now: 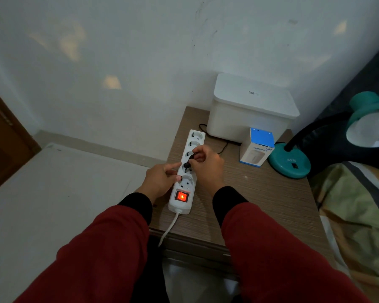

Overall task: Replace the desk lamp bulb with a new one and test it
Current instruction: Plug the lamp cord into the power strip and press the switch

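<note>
A white power strip (185, 193) lies along the left side of the wooden bedside table (260, 204), its red switch (181, 196) glowing. My right hand (208, 165) pinches a black plug (187, 164) at a middle socket of the strip. My left hand (160, 179) grips the strip's left edge, forefinger stretched across it. At the right stands a teal desk lamp (290, 164) with a black neck; its shade holds a white bulb (369, 132) that is dark.
A white lidded box (252, 108) stands against the wall at the table's back. A small blue-and-white humidifier carton (257, 147) stands beside the lamp base. A bed with a green cover (359, 211) lies to the right, a brown door (2, 136) at far left.
</note>
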Demonstrator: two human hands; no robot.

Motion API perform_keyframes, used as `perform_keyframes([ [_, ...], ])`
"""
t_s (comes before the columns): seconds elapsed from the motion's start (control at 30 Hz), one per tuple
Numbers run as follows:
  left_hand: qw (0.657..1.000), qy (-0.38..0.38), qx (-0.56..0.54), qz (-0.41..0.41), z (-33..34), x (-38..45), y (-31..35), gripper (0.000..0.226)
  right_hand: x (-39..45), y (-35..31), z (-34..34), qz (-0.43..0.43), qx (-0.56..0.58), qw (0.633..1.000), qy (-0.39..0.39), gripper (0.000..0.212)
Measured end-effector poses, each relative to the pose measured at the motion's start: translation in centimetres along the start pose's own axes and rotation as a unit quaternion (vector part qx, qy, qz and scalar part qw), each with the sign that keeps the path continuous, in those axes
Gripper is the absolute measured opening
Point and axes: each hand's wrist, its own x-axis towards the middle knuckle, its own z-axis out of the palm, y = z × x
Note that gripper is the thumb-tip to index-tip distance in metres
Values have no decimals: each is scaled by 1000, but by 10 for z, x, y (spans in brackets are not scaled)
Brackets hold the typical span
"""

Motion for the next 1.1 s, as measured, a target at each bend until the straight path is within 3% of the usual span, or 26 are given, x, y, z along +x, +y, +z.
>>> perform_keyframes([
  [0.43, 1000, 0, -5, -1, 1, 1, 0, 47, -4, -2, -2, -32, -42, 999, -10, 21],
  [1.1, 1000, -5, 11, -1, -1, 4, -1, 47, 3, 6, 3, 1, 34, 999, -4, 21],
])
